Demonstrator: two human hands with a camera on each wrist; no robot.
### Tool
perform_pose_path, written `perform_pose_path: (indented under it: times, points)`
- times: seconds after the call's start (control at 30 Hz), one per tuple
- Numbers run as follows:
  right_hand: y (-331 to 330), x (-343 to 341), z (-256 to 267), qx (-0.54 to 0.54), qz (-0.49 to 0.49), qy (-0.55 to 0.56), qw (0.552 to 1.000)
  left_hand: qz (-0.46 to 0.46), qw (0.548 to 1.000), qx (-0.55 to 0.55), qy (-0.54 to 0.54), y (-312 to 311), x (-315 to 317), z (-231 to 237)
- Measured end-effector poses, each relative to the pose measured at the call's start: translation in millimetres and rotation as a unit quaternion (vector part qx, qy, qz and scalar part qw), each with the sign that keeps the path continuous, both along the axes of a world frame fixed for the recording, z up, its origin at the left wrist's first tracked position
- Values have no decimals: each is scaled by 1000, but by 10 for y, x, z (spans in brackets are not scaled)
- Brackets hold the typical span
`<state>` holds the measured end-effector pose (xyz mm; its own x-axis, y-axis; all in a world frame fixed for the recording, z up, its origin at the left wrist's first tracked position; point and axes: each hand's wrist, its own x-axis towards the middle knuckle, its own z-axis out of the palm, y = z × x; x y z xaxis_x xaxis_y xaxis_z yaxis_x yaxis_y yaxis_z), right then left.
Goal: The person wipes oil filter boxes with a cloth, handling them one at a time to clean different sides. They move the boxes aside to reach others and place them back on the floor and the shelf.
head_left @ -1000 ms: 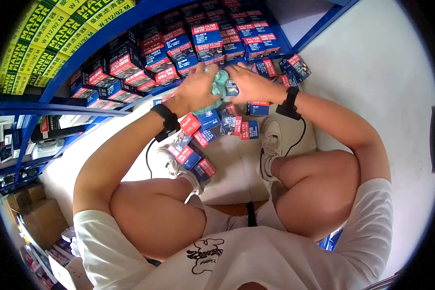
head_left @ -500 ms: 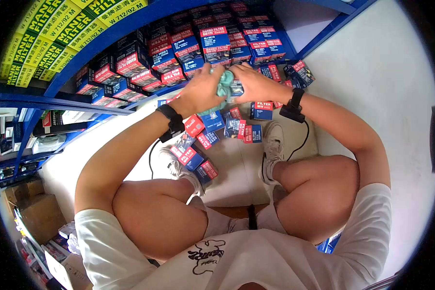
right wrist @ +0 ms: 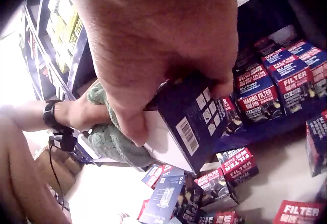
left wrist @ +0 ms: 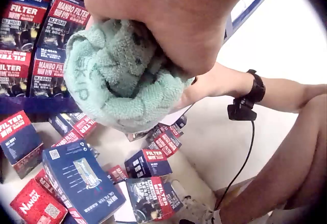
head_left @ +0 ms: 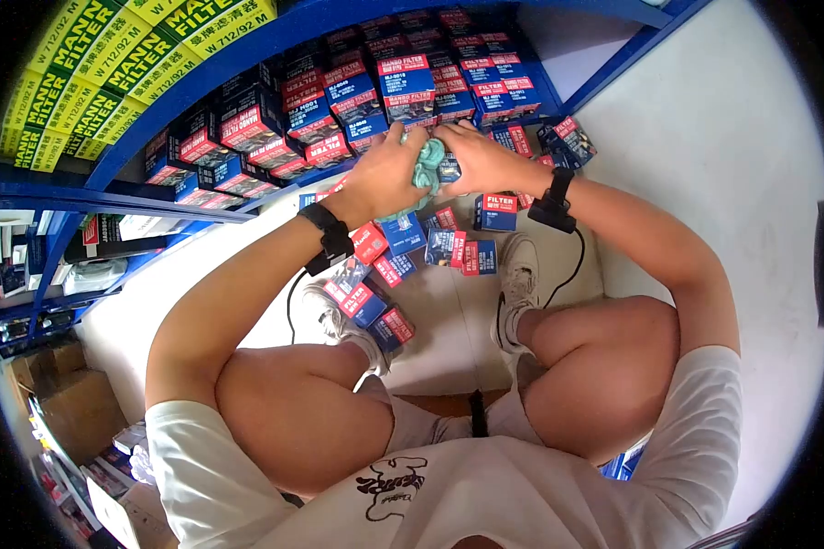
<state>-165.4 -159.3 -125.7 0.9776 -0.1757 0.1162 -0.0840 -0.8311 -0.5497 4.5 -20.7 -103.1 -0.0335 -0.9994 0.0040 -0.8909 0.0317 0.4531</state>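
My left hand (head_left: 389, 174) grips a bunched green towel (left wrist: 127, 93), its rolled folds facing the left wrist camera. In the right wrist view, my right hand (right wrist: 163, 50) holds a dark blue filter box (right wrist: 191, 127) between thumb and fingers, with a barcode and a white face showing. The towel lies up against the box, close to my right thumb. Both hands are together in front of the lower shelf, above several loose filter boxes (head_left: 405, 233) on the floor. Much of the held box is hidden behind the towel and fingers in the head view.
Red and blue filter boxes (head_left: 407, 78) fill the blue shelf ahead, with yellow-green boxes (head_left: 110, 64) on the level above. A white wall (head_left: 705, 119) stands at the right. My shoes (head_left: 519, 270) flank the floor boxes, and cables hang from both wrist cameras.
The head view has shifted slightly, so the shelf and floor boxes appear a little further right. Both hands stay together, still holding the towel and the box.
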Motion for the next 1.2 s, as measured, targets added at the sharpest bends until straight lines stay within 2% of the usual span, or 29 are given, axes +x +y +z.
perform_pose_path:
  times: [0.13,0.23,0.37,0.43,0.47,0.53,0.6,0.73,0.8,0.83,0.9,0.93,1.0,1.03,1.07,1.13,1.2]
  points:
    - [29,-8,128,20,1,-2,1000,33,999,7,8,-38,45,18]
    - [109,-17,255,74,-6,29,997,86,995,60,2,-66,89,12]
    - [42,-28,110,69,-8,17,997,78,995,69,-1,-35,44,-6]
    - [-8,-24,63,45,-19,-2,999,12,1000,18,7,-12,40,-71]
    - [-18,-31,37,45,-19,-2,999,12,1000,17,7,3,37,-100]
    - [-9,-46,39,60,-17,38,997,-7,1000,-27,13,31,6,-117]
    - [-3,-42,33,70,-19,56,996,-11,999,-20,28,34,14,-109]
    - [-25,-4,111,98,27,-9,995,49,998,1,26,13,43,-96]
    - [-15,-24,170,119,-6,61,991,67,997,25,-8,14,89,-111]
    - [-18,-20,172,119,-6,61,991,62,997,39,-24,18,113,-123]
    - [-37,-14,166,3,-29,64,998,67,996,58,-22,50,139,-151]
    - [-73,-21,129,4,-29,64,997,71,994,78,-22,58,141,-164]
    - [-137,-34,84,47,-34,20,998,65,994,91,-15,86,128,-166]
    - [-137,-47,78,103,-58,32,992,60,993,104,-8,93,121,-158]
    - [-147,-58,73,103,-58,33,992,60,993,104,-7,87,119,-163]
    - [-131,-70,98,182,-93,89,975,63,997,50,22,101,105,-178]
    - [-92,-78,48,163,-78,53,982,57,998,14,39,117,74,-126]
